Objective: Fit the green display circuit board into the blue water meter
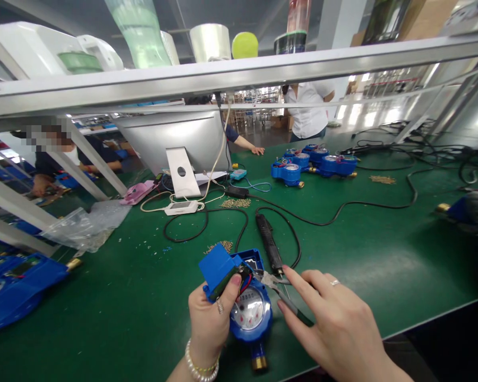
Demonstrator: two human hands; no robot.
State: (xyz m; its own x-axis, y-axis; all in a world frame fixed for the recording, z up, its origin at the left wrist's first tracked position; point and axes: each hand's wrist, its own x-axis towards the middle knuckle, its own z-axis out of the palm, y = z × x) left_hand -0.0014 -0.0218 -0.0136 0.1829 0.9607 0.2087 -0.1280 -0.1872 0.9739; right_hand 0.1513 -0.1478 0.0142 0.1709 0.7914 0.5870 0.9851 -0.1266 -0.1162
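Meter: blue water meter (250, 313) on the green worktop (143, 297), just before the black screwdriver (269, 243).
Left hand (210, 318): grasps the meter's open lid, steadying it.
Right hand (334, 323): grips pliers (281, 289) at the wiring; best worked gently, wires unpinched.

Legible text: none. Water meter (250, 310) dial: small digits and markings present, too blurred to read. Monitor (175, 140) back, bench items, overhead shelf containers: no readable labels, brands or signs.
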